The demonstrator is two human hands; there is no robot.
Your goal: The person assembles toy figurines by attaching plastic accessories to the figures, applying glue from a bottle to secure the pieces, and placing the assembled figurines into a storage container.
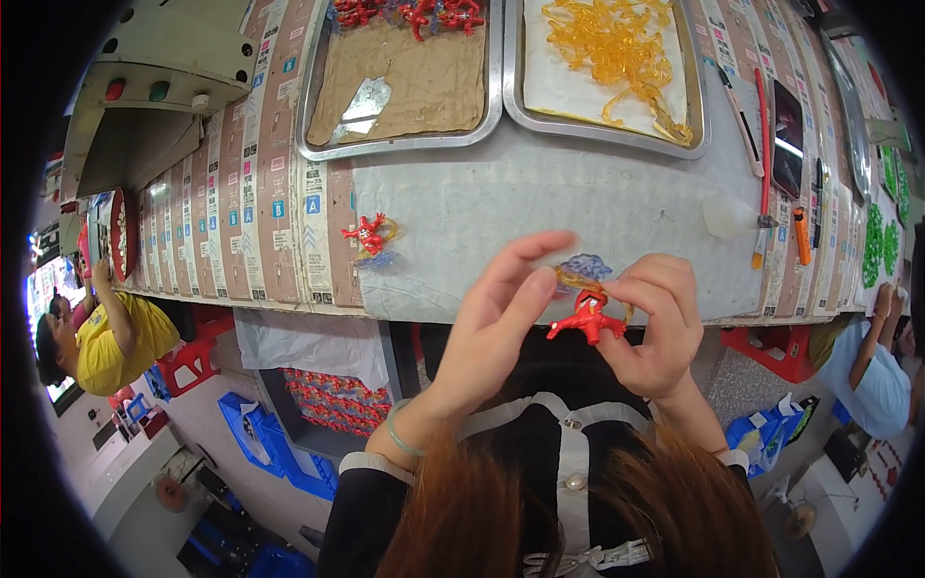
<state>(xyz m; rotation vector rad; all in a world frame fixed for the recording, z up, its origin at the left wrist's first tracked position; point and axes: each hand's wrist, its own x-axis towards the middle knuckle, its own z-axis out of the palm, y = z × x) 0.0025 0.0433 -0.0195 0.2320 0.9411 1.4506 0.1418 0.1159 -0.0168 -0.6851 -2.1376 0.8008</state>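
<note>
Above the near edge of the grey sheet (453, 202), the right hand (660, 332) grips the red figure (590, 322) while the left hand (496, 313) stands open just beside its amber strip (578, 280), which a hard tug could snap or pull loose.

Here's the figurine tray (409, 144) on the surface (222, 241): just right of it, another tray (607, 135); in front, a loose figurine (368, 235); front-right, a held figurine (590, 321); farther right, a smartphone (787, 135).
</note>
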